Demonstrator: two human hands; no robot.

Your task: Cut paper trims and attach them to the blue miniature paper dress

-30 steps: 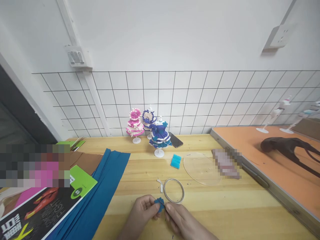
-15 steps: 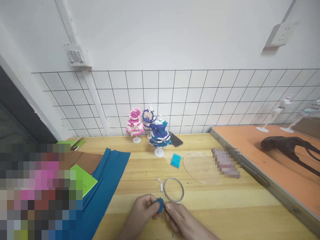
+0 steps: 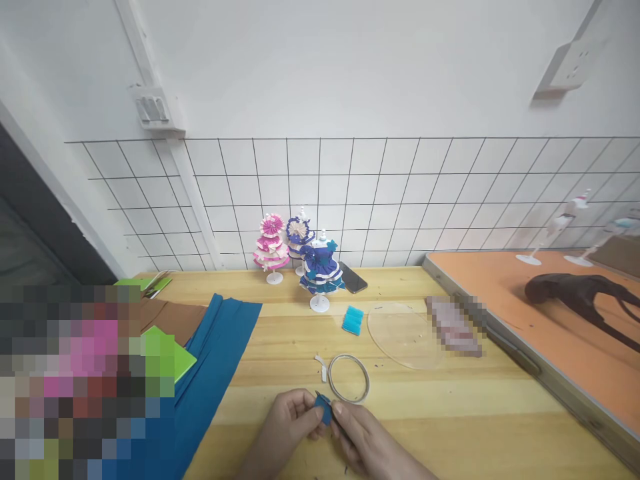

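Low in the middle, a small piece of blue fabric (image 3: 323,410) is pinched between the thumb and fingers of my left hand (image 3: 293,420). My right hand (image 3: 363,430) is closed around a slim dark pointed tool (image 3: 327,401), perhaps tweezers; its tip lies across the fabric's upper edge. The tool's rear part is mostly covered by my fingers. Just beyond my hands lies a pale tape-like ring (image 3: 349,379), with small white scraps (image 3: 323,369) beside its left rim.
Three miniature dress forms in ruffled dresses, one blue (image 3: 321,270), stand by the wall with a phone (image 3: 353,279) behind. A turquoise piece (image 3: 353,321) and clear disc (image 3: 400,337) lie nearer. Blue cloth (image 3: 225,353) is left; an orange raised board (image 3: 500,293) is right.
The dark tool's tip now shows above the fabric's upper edge, and the fabric has turned slightly in my fingers. The whole view has shifted a little.
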